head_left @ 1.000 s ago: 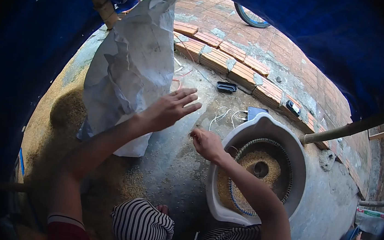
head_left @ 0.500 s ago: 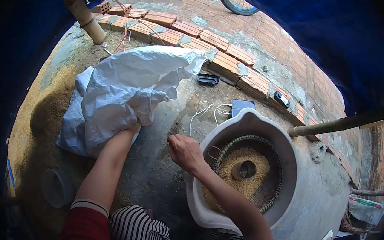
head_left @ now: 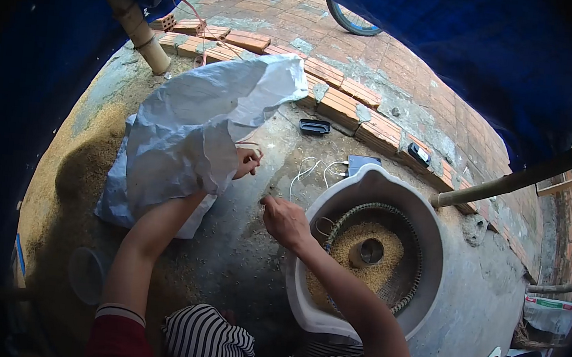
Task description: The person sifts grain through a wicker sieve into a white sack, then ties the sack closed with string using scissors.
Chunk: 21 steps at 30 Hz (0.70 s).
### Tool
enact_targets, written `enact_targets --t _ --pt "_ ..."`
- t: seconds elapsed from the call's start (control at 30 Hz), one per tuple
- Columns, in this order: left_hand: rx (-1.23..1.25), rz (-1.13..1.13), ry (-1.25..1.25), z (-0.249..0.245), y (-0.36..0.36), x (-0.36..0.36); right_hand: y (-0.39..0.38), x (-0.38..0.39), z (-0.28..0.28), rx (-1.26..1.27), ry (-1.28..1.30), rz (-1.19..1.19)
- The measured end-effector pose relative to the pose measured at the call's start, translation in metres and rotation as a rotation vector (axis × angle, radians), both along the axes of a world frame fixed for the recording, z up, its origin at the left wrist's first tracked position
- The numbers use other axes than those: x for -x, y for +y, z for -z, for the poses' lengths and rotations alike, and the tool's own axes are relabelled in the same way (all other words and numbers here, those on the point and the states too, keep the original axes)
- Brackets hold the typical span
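Note:
A white woven sack (head_left: 181, 127) stands upright on the left, its wide mouth gaping toward the top. My left forearm passes behind a fold of the sack, and my left hand (head_left: 247, 162) shows beyond that fold with its fingers curled. A thin reddish strand shows at this hand. My right hand (head_left: 285, 221) hovers over the floor between the sack and a grey plastic tub (head_left: 431, 275), fingers closed in a pinch. What either hand holds, if anything, I cannot make out. Inside the tub, a round woven sieve (head_left: 418, 260) bears grain (head_left: 389, 247) and a small metal can (head_left: 367, 252).
Loose grain (head_left: 87, 166) is heaped at the left, near a clear plastic container (head_left: 87, 275). A dark box (head_left: 363, 164) with white cables and a black case (head_left: 314, 127) lie beyond the tub, before a low brick edge (head_left: 338, 104). Bamboo poles (head_left: 498, 192) flank the space.
My left hand has come out from inside the sack into view past its fold. The sack's mouth has lifted and spread upright. My right hand stays near the tub, still closed.

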<state>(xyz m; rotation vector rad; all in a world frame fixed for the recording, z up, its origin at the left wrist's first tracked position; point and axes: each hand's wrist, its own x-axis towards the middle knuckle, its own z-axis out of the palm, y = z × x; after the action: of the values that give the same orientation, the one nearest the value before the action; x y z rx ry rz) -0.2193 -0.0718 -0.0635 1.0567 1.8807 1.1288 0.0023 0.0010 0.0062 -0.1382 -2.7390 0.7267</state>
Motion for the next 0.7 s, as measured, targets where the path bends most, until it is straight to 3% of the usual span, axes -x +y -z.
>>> enact_targets --t 0.07,0.13,0.2,0.27,0.3,0.33,0.4,0.53,0.63,0.67,0.7 --pt "-0.171 0.013 -0.390 -0.091 0.009 -0.026 -0.001 -0.001 -0.002 0.019 0.043 0.050" --pt "-0.241 0.070 -0.227 -0.158 0.015 -0.036 0.003 0.002 -0.010 0.519 0.072 0.281" --pt "-0.237 -0.029 -0.018 -0.206 0.009 -0.043 0.015 0.006 -0.009 0.660 0.070 0.334" --pt "-0.387 -0.022 -0.190 -0.249 -0.008 -0.054 0.030 0.008 -0.009 0.810 0.142 0.525" --pt "-0.499 0.067 -0.394 -0.266 -0.018 -0.058 0.038 0.005 -0.020 0.813 0.147 0.522" --pt "-0.503 0.028 -0.397 -0.282 -0.025 -0.066 0.046 -0.001 -0.037 0.860 0.097 0.437" --pt "-0.485 -0.024 -0.078 -0.298 -0.032 -0.080 0.048 -0.010 -0.065 0.906 0.047 0.352" --pt "-0.368 -0.023 0.012 -0.296 -0.034 -0.099 0.047 -0.016 -0.097 0.939 0.219 0.263" --pt "-0.262 0.012 -0.398 -0.309 -0.043 -0.110 0.031 -0.020 -0.114 0.956 0.253 0.197" --pt "-0.258 0.009 -0.392 -0.313 -0.046 -0.111 0.032 -0.020 -0.115 0.962 0.257 0.193" --pt "-0.323 0.061 -0.534 -0.317 -0.048 -0.109 0.036 -0.019 -0.117 1.041 0.105 0.083"
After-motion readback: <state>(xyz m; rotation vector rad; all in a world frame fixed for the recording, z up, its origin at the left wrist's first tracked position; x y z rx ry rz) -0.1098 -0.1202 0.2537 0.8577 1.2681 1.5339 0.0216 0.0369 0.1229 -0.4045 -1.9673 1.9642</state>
